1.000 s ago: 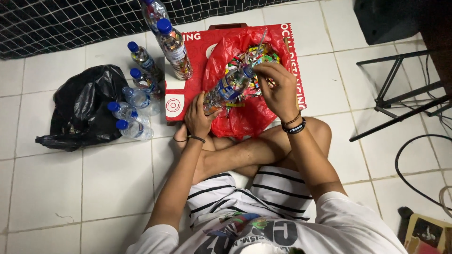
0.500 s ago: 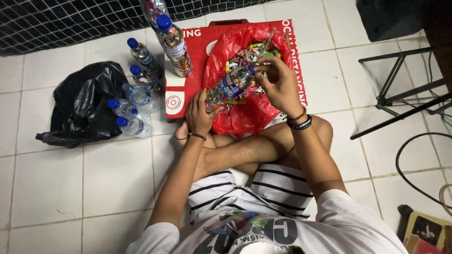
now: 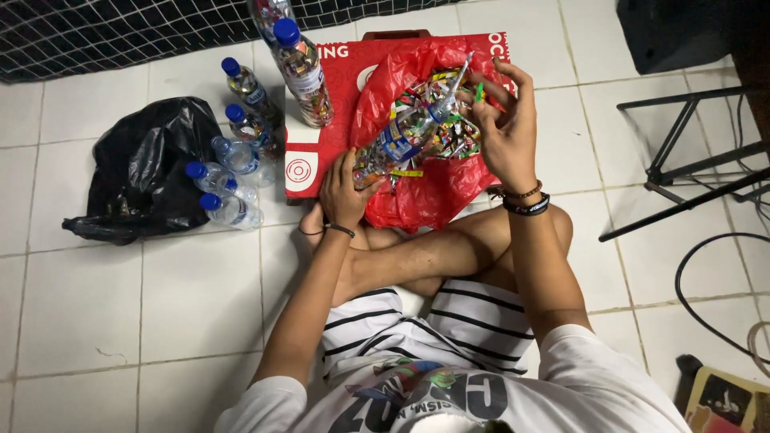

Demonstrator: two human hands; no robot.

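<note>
I sit cross-legged on a tiled floor. My left hand [image 3: 345, 192] grips the base of a clear plastic bottle [image 3: 397, 140] stuffed with colourful wrapper scraps, tilted with its mouth up and to the right. My right hand [image 3: 505, 132] hovers just right of the mouth, fingers spread, pinching a small green scrap [image 3: 480, 92]. A thin pale stick [image 3: 463, 70] juts up by the mouth. Under both hands lies an open red plastic bag [image 3: 425, 200] full of wrapper scraps.
The bag rests on a flat red board [image 3: 321, 152]. A tall filled bottle [image 3: 303, 72] stands at its left, and several blue-capped bottles [image 3: 233, 172] lie beside a black plastic bag [image 3: 136, 172]. A black metal stand [image 3: 682, 184] and a cable [image 3: 690, 297] are on the right.
My right hand has lifted from the pile of scraps to the bottle's mouth and spread its fingers, a green scrap now pinched. The left hand and bottle barely moved.
</note>
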